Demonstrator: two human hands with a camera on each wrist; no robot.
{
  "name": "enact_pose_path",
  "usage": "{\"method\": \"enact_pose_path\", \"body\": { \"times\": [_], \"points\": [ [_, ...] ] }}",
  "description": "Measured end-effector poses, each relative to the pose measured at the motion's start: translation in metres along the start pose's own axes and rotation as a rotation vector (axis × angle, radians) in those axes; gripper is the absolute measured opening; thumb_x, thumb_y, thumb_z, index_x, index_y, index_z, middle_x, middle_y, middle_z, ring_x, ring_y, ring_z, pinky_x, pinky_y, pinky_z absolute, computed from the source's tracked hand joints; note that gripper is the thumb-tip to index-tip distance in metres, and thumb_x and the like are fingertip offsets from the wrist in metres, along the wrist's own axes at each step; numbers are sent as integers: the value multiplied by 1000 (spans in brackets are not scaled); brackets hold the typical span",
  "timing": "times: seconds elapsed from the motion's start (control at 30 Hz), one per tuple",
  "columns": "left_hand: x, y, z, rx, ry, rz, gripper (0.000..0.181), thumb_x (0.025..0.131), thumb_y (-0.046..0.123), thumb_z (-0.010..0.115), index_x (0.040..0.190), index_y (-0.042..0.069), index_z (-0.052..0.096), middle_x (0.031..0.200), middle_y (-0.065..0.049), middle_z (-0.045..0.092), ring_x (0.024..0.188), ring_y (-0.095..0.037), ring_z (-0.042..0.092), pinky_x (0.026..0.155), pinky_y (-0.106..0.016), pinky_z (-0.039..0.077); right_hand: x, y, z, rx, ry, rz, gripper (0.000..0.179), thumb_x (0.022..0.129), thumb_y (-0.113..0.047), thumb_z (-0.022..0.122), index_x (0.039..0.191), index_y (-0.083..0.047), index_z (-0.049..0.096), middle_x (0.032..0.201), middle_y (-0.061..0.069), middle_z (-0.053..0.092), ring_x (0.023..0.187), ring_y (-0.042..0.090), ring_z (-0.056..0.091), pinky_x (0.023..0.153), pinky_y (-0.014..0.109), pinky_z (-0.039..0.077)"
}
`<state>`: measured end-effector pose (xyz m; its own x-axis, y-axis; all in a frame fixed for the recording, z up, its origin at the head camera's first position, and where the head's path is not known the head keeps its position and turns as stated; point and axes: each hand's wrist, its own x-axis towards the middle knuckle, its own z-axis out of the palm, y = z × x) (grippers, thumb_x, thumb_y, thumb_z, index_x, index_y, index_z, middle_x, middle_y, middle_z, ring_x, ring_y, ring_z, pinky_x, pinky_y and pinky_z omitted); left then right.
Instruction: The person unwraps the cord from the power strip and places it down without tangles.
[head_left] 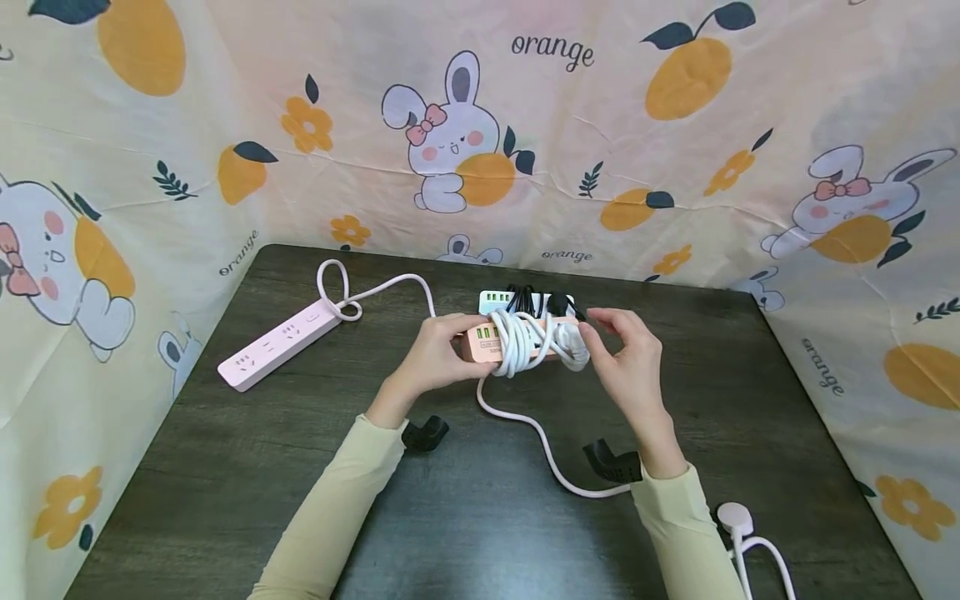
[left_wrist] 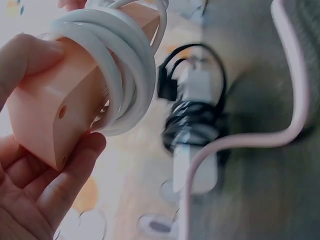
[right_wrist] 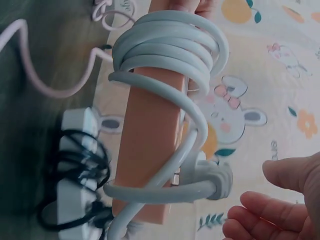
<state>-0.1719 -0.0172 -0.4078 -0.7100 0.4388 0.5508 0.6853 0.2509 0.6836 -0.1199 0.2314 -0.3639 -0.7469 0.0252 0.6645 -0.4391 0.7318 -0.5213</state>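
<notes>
My left hand (head_left: pixel 433 352) grips one end of a peach-coloured power strip (left_wrist: pixel 40 100), thumb on one side and fingers on the other. The strip is held up off the table. Several loops of its thick white cord (right_wrist: pixel 165 47) are wound around the body. Toward the far end, the cord crosses over itself beside a white plug (right_wrist: pixel 215 181). My right hand (head_left: pixel 630 360) is by that end, its thumb and fingers spread and apart from the plug in the right wrist view.
Just behind stands a white power strip (right_wrist: pixel 75 195) wrapped in black cable (left_wrist: pixel 192 120). A pink power strip (head_left: pixel 281 343) lies at the left on the dark table (head_left: pixel 480 517). Its pink cord (head_left: pixel 551 458) runs beneath my hands toward the right, where a pink plug (head_left: pixel 733 518) lies. A patterned cloth (head_left: pixel 570 150) hangs behind.
</notes>
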Motion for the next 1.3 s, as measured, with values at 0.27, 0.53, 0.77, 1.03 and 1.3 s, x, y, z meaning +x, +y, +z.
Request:
{"method": "enact_pose_path", "body": {
  "times": [0.27, 0.53, 0.77, 1.03, 1.3],
  "points": [
    [-4, -1, -30, 7, 77, 6, 47, 60, 2, 84, 104, -6, 67, 94, -16, 68, 72, -19, 59, 59, -31, 52, 21, -20, 14, 30, -65, -41, 19, 81, -9, 73, 95, 4, 68, 90, 18, 64, 81, 29, 58, 73, 42, 47],
    [-10, -4, -42, -28, 112, -3, 47, 60, -1, 84, 103, -5, 67, 92, -16, 67, 73, -20, 60, 62, -36, 53, 29, -31, 27, 0, -183, -34, 30, 78, -16, 74, 99, 5, 67, 91, 17, 62, 82, 29, 53, 71, 41, 44],
    [-14, -2, -47, -21, 136, -6, 48, 61, 0, 84, 105, -7, 66, 97, -17, 68, 79, -24, 63, 64, -34, 54, 31, -40, 33, -83, -243, 15, 34, 77, -19, 75, 100, 4, 67, 86, 15, 60, 76, 26, 54, 66, 39, 45],
    [-16, -4, -49, 2, 155, 50, 48, 61, 1, 84, 105, -5, 66, 94, -16, 68, 72, -18, 59, 58, -34, 52, 34, -50, 37, -205, -298, 86, 37, 81, -24, 71, 101, 7, 67, 87, 17, 60, 69, 26, 53, 58, 38, 45],
    [-17, -3, -49, 59, 184, 113, 49, 59, 5, 85, 103, -6, 66, 91, -14, 67, 67, -15, 56, 55, -30, 49, 37, -53, 37, -237, -368, 115, 31, 82, -24, 70, 91, 6, 67, 79, 16, 61, 65, 27, 53, 54, 38, 42]
  ]
}}
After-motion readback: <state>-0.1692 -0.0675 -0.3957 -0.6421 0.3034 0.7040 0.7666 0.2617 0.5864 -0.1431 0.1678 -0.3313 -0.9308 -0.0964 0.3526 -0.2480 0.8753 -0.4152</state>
